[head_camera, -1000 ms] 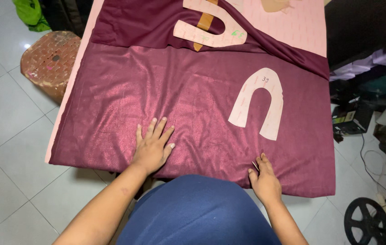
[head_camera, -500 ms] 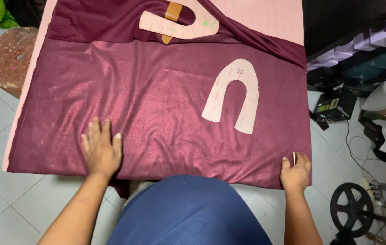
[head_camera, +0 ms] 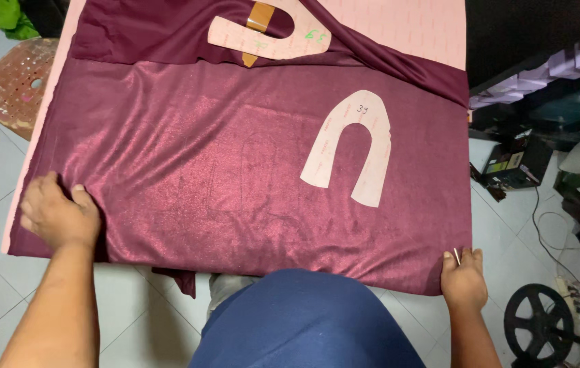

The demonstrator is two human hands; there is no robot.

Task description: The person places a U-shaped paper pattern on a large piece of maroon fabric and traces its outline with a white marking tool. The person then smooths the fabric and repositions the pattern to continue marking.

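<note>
even, soft overhead light sheens the maroon fabric [head_camera: 201, 170]; edges perhaps slightly stretched, focus sharp.

Maroon cloth [head_camera: 187, 163] w/ slight sheen; U-shaped pattern [head_camera: 351, 146] matt paper/card.

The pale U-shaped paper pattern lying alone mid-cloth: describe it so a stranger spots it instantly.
Start at the maroon shiny cloth spread over the table. Right of centre lies the pale U-shaped paper pattern, open end toward the person. Unlike the other pale paper pattern at the far edge, it overlaps nothing.
</note>
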